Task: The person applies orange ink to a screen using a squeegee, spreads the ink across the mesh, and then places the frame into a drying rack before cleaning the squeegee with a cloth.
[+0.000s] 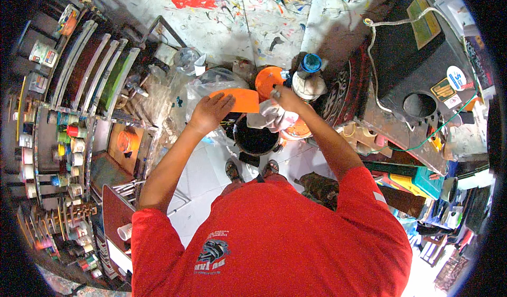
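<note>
In my left hand (210, 112) is a flat, bright orange panel (245, 101) with a rounded left end, its back edge tilted up and my fingers closed over its left part. To the right of it, my right hand (286, 98) is closed, with a stained whitish cloth (270, 118) bunched against its fingers and hanging below them. Under the cloth and the panel stands a dark bucket (255, 140), black inside. Just beyond my right hand is an orange tub (269, 79).
A white container with a blue lid (311, 62) stands behind right, near the paint-splashed wall (274, 20). Clear plastic bags (208, 86) lie at left. Shelves of paint jars (76, 145) line the left side; a dark machine-like box (417, 75) stands right. A patterned animal-like shape (318, 187) is on the tiles.
</note>
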Motion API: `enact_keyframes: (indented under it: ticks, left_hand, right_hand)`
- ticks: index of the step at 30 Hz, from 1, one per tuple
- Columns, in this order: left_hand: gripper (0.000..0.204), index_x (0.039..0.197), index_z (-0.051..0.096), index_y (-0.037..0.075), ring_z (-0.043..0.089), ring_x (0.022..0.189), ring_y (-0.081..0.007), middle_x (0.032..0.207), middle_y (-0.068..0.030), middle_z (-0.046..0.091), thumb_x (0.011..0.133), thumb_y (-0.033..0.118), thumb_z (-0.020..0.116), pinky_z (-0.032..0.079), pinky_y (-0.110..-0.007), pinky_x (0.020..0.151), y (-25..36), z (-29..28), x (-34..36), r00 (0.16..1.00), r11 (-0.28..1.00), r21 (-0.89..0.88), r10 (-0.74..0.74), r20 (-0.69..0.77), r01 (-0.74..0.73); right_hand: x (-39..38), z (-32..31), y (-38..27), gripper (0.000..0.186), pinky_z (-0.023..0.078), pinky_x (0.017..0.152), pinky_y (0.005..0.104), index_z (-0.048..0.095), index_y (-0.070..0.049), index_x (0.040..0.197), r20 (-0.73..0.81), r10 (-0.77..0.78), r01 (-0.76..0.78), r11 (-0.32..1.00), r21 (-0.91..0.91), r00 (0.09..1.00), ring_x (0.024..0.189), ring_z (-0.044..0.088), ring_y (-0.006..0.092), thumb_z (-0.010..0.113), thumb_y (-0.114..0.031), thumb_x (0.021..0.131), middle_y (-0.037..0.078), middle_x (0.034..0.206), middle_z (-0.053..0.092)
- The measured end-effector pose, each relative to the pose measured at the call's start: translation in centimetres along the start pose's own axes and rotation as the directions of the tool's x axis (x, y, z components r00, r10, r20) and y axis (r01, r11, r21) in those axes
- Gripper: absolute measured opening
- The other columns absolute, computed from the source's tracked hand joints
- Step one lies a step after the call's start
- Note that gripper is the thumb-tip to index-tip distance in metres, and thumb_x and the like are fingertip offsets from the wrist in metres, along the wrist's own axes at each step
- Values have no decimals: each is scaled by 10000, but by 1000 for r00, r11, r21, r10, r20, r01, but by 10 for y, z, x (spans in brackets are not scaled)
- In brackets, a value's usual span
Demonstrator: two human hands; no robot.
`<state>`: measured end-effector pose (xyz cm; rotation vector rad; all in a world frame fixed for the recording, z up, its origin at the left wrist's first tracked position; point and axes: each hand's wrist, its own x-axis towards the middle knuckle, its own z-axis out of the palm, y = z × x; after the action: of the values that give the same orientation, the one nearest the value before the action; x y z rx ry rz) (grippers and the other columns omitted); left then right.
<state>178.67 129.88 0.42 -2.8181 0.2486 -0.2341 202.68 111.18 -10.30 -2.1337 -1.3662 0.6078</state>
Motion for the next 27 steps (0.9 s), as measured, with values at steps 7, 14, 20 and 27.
enact_keyframes:
  ticks: [7,14,20,27]
  left_hand:
    - [306,1065,591,85,610,918,-259,1023,-98,629,772,103,507,477,-376,721,22,10,-45,898,871,-290,-433,-75,396]
    - [205,1020,584,49,602,735,-369,813,-199,616,865,124,473,471,-421,621,82,18,-158,390,297,-420,-907,156,858]
    - [195,984,565,-15,590,680,-249,766,-140,614,882,127,478,461,-367,611,180,35,-289,26,-181,-582,-944,330,793]
    - [226,1042,554,27,532,821,-125,923,-27,582,860,161,546,445,-298,718,255,26,-361,-270,-662,-748,-731,627,54]
  right_hand:
    - [-9,-63,23,337,409,861,433,533,43,1021,-385,-95,15,979,-205,918,970,517,405,566,-217,808,258,1008,547]
    - [-30,-20,93,315,412,804,449,517,4,1002,-489,-52,-99,956,-278,871,935,499,418,616,-213,795,248,962,523]
    - [-66,65,104,681,349,968,475,418,-58,1266,-345,119,-311,752,-581,931,1175,372,452,670,-393,730,261,1332,330]
    - [-157,217,64,677,354,963,417,442,16,1225,73,-34,43,993,-112,997,1106,465,392,685,-381,733,269,1154,506]
